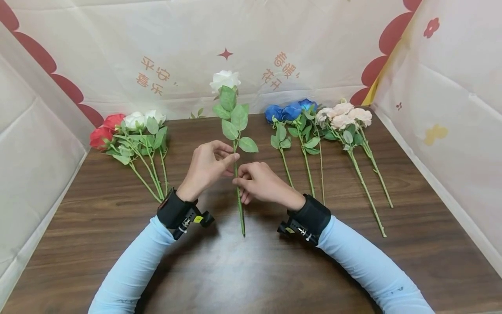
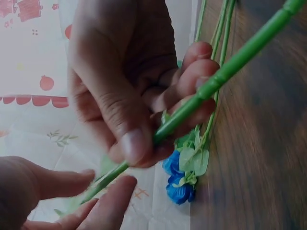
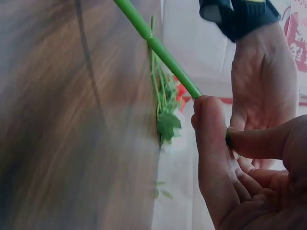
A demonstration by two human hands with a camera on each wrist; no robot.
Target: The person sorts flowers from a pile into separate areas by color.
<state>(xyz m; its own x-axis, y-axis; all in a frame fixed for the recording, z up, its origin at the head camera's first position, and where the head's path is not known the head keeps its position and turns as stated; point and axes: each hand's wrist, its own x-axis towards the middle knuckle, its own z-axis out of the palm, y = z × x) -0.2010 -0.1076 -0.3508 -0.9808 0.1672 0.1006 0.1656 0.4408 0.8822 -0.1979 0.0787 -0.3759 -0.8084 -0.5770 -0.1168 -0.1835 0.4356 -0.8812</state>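
Observation:
An artificial white rose (image 1: 239,117) stands nearly upright over the table, bloom at the top and bare stem end below. My left hand (image 1: 209,163) holds its stem just under the leaves, between thumb and fingers. Lower down, my right hand (image 1: 264,183) pinches the same green stem (image 2: 184,112) between thumb and forefinger. The right wrist view has the stem (image 3: 175,67) running out past my right fingertips, with my left hand (image 3: 266,81) behind.
Red roses (image 1: 101,137) and white roses (image 1: 135,121) lie at the back left of the wooden table (image 1: 251,279). Blue roses (image 1: 291,111) and pale pink roses (image 1: 343,121) lie at the back right, stems towards me. Printed cloth (image 1: 313,26) walls the back and sides.

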